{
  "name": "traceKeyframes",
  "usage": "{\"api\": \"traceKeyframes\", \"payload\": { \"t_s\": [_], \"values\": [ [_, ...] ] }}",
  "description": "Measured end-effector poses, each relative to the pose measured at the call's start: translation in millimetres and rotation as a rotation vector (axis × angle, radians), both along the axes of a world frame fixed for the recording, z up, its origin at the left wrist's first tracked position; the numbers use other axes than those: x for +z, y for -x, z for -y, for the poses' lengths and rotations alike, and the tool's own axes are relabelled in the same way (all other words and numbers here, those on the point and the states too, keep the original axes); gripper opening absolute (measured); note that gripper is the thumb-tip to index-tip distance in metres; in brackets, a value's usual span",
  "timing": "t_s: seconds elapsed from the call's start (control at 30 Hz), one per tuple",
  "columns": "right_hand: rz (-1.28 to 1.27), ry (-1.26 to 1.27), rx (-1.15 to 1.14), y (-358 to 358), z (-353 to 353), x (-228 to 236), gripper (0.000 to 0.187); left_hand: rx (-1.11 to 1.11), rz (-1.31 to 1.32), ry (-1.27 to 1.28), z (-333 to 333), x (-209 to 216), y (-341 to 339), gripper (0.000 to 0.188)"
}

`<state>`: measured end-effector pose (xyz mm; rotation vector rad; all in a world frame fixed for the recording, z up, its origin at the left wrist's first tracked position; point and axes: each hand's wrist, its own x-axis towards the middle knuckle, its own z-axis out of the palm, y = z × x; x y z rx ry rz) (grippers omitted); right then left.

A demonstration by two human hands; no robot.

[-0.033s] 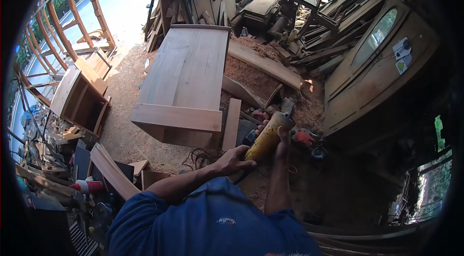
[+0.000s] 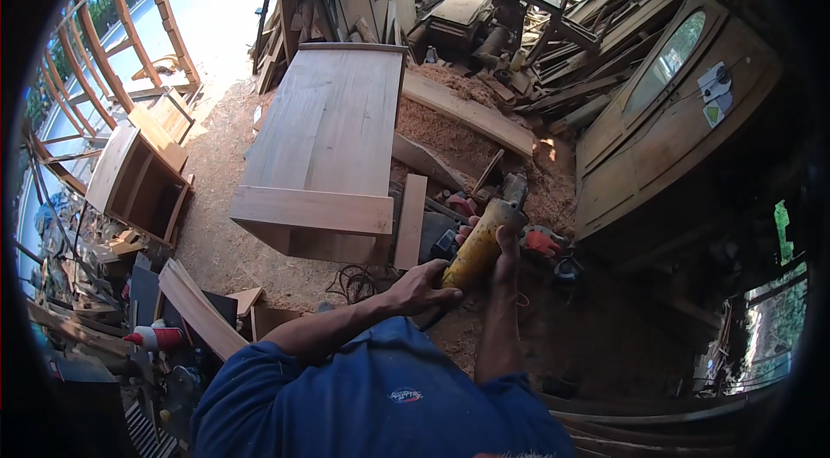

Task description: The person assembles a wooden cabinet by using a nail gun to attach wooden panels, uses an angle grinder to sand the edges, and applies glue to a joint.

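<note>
A worn yellow angle grinder (image 2: 477,249) is held in front of me with both hands. Its grey metal head (image 2: 515,190) points away from me, and a disc (image 2: 489,171) shows nearly edge-on at the head's left. My left hand (image 2: 421,288) is closed round the rear end, where a dark cord leaves it. My right hand (image 2: 507,256) grips the front of the body from the right, its fingertips showing on the left side. Just left of the tool stands a pale wooden cabinet (image 2: 324,129), apart from the disc.
A loose board (image 2: 411,220) lies beside the cabinet, with a red power tool (image 2: 542,242) right of the grinder. A long plank (image 2: 471,115) rests on sawdust. A wooden door (image 2: 670,112) leans at right. A small cabinet (image 2: 138,172) and a red-capped bottle (image 2: 157,337) are at left.
The whole view has shifted slightly, so the surroundings sit a little further left. The disc looks thinner, more edge-on. Both hands keep the same grip.
</note>
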<state>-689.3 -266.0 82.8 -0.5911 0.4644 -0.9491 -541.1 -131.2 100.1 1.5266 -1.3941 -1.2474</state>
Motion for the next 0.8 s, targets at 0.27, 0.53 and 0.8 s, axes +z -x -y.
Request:
{"api": "traceKeyframes", "payload": {
  "t_s": [0.27,0.53,0.8],
  "values": [
    [-0.220,0.068,-0.224,-4.5,-11.6,22.8,0.058,0.186,-0.675,-0.114,-0.5,-44.2,0.1,0.057],
    [-0.451,0.483,-0.321,-85.3,-50.5,42.2,0.064,0.382,-1.147,-0.300,-40.9,-74.6,-51.0,0.029],
    [-0.518,0.494,-0.255,-129.9,-61.2,41.3,0.061,0.578,-1.126,-0.357,-57.0,-68.1,-76.4,0.025]
  ]
}}
